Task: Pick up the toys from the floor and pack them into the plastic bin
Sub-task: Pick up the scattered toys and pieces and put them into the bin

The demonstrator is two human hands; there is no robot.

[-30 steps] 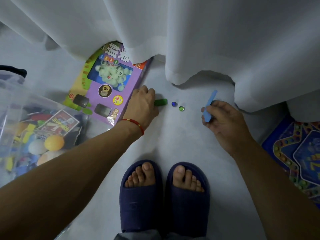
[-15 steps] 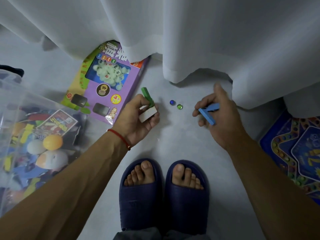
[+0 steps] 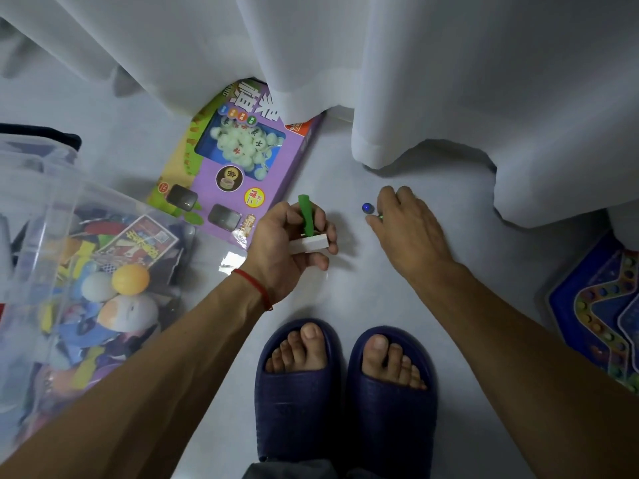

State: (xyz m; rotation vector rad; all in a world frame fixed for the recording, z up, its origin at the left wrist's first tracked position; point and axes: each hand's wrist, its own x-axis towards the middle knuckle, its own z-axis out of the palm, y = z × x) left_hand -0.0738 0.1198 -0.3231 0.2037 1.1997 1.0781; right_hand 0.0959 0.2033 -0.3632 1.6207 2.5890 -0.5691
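My left hand [image 3: 287, 250] grips a green block [image 3: 306, 214], which stands upright in it, and a white block [image 3: 307, 244] below that, just above the floor. My right hand [image 3: 408, 229] reaches palm-down to two marbles. Its thumb and forefinger pinch the green marble [image 3: 380, 216], which is mostly hidden. The blue marble [image 3: 367, 208] lies on the floor just left of those fingertips. The blue block I held earlier is out of sight under that hand. The clear plastic bin [image 3: 41, 209] at the left holds several toys and balls.
A purple game box [image 3: 249, 160] lies on the floor between the bin and my left hand, partly under the white curtain [image 3: 415, 81]. A blue board-game mat [image 3: 601, 305] lies at the right edge. My feet in dark slippers [image 3: 297, 402] stand below the hands.
My left hand lifted the green block off the floor and now holds it with the white block. My right hand moved left and down onto the marbles, and the blue block went out of sight.
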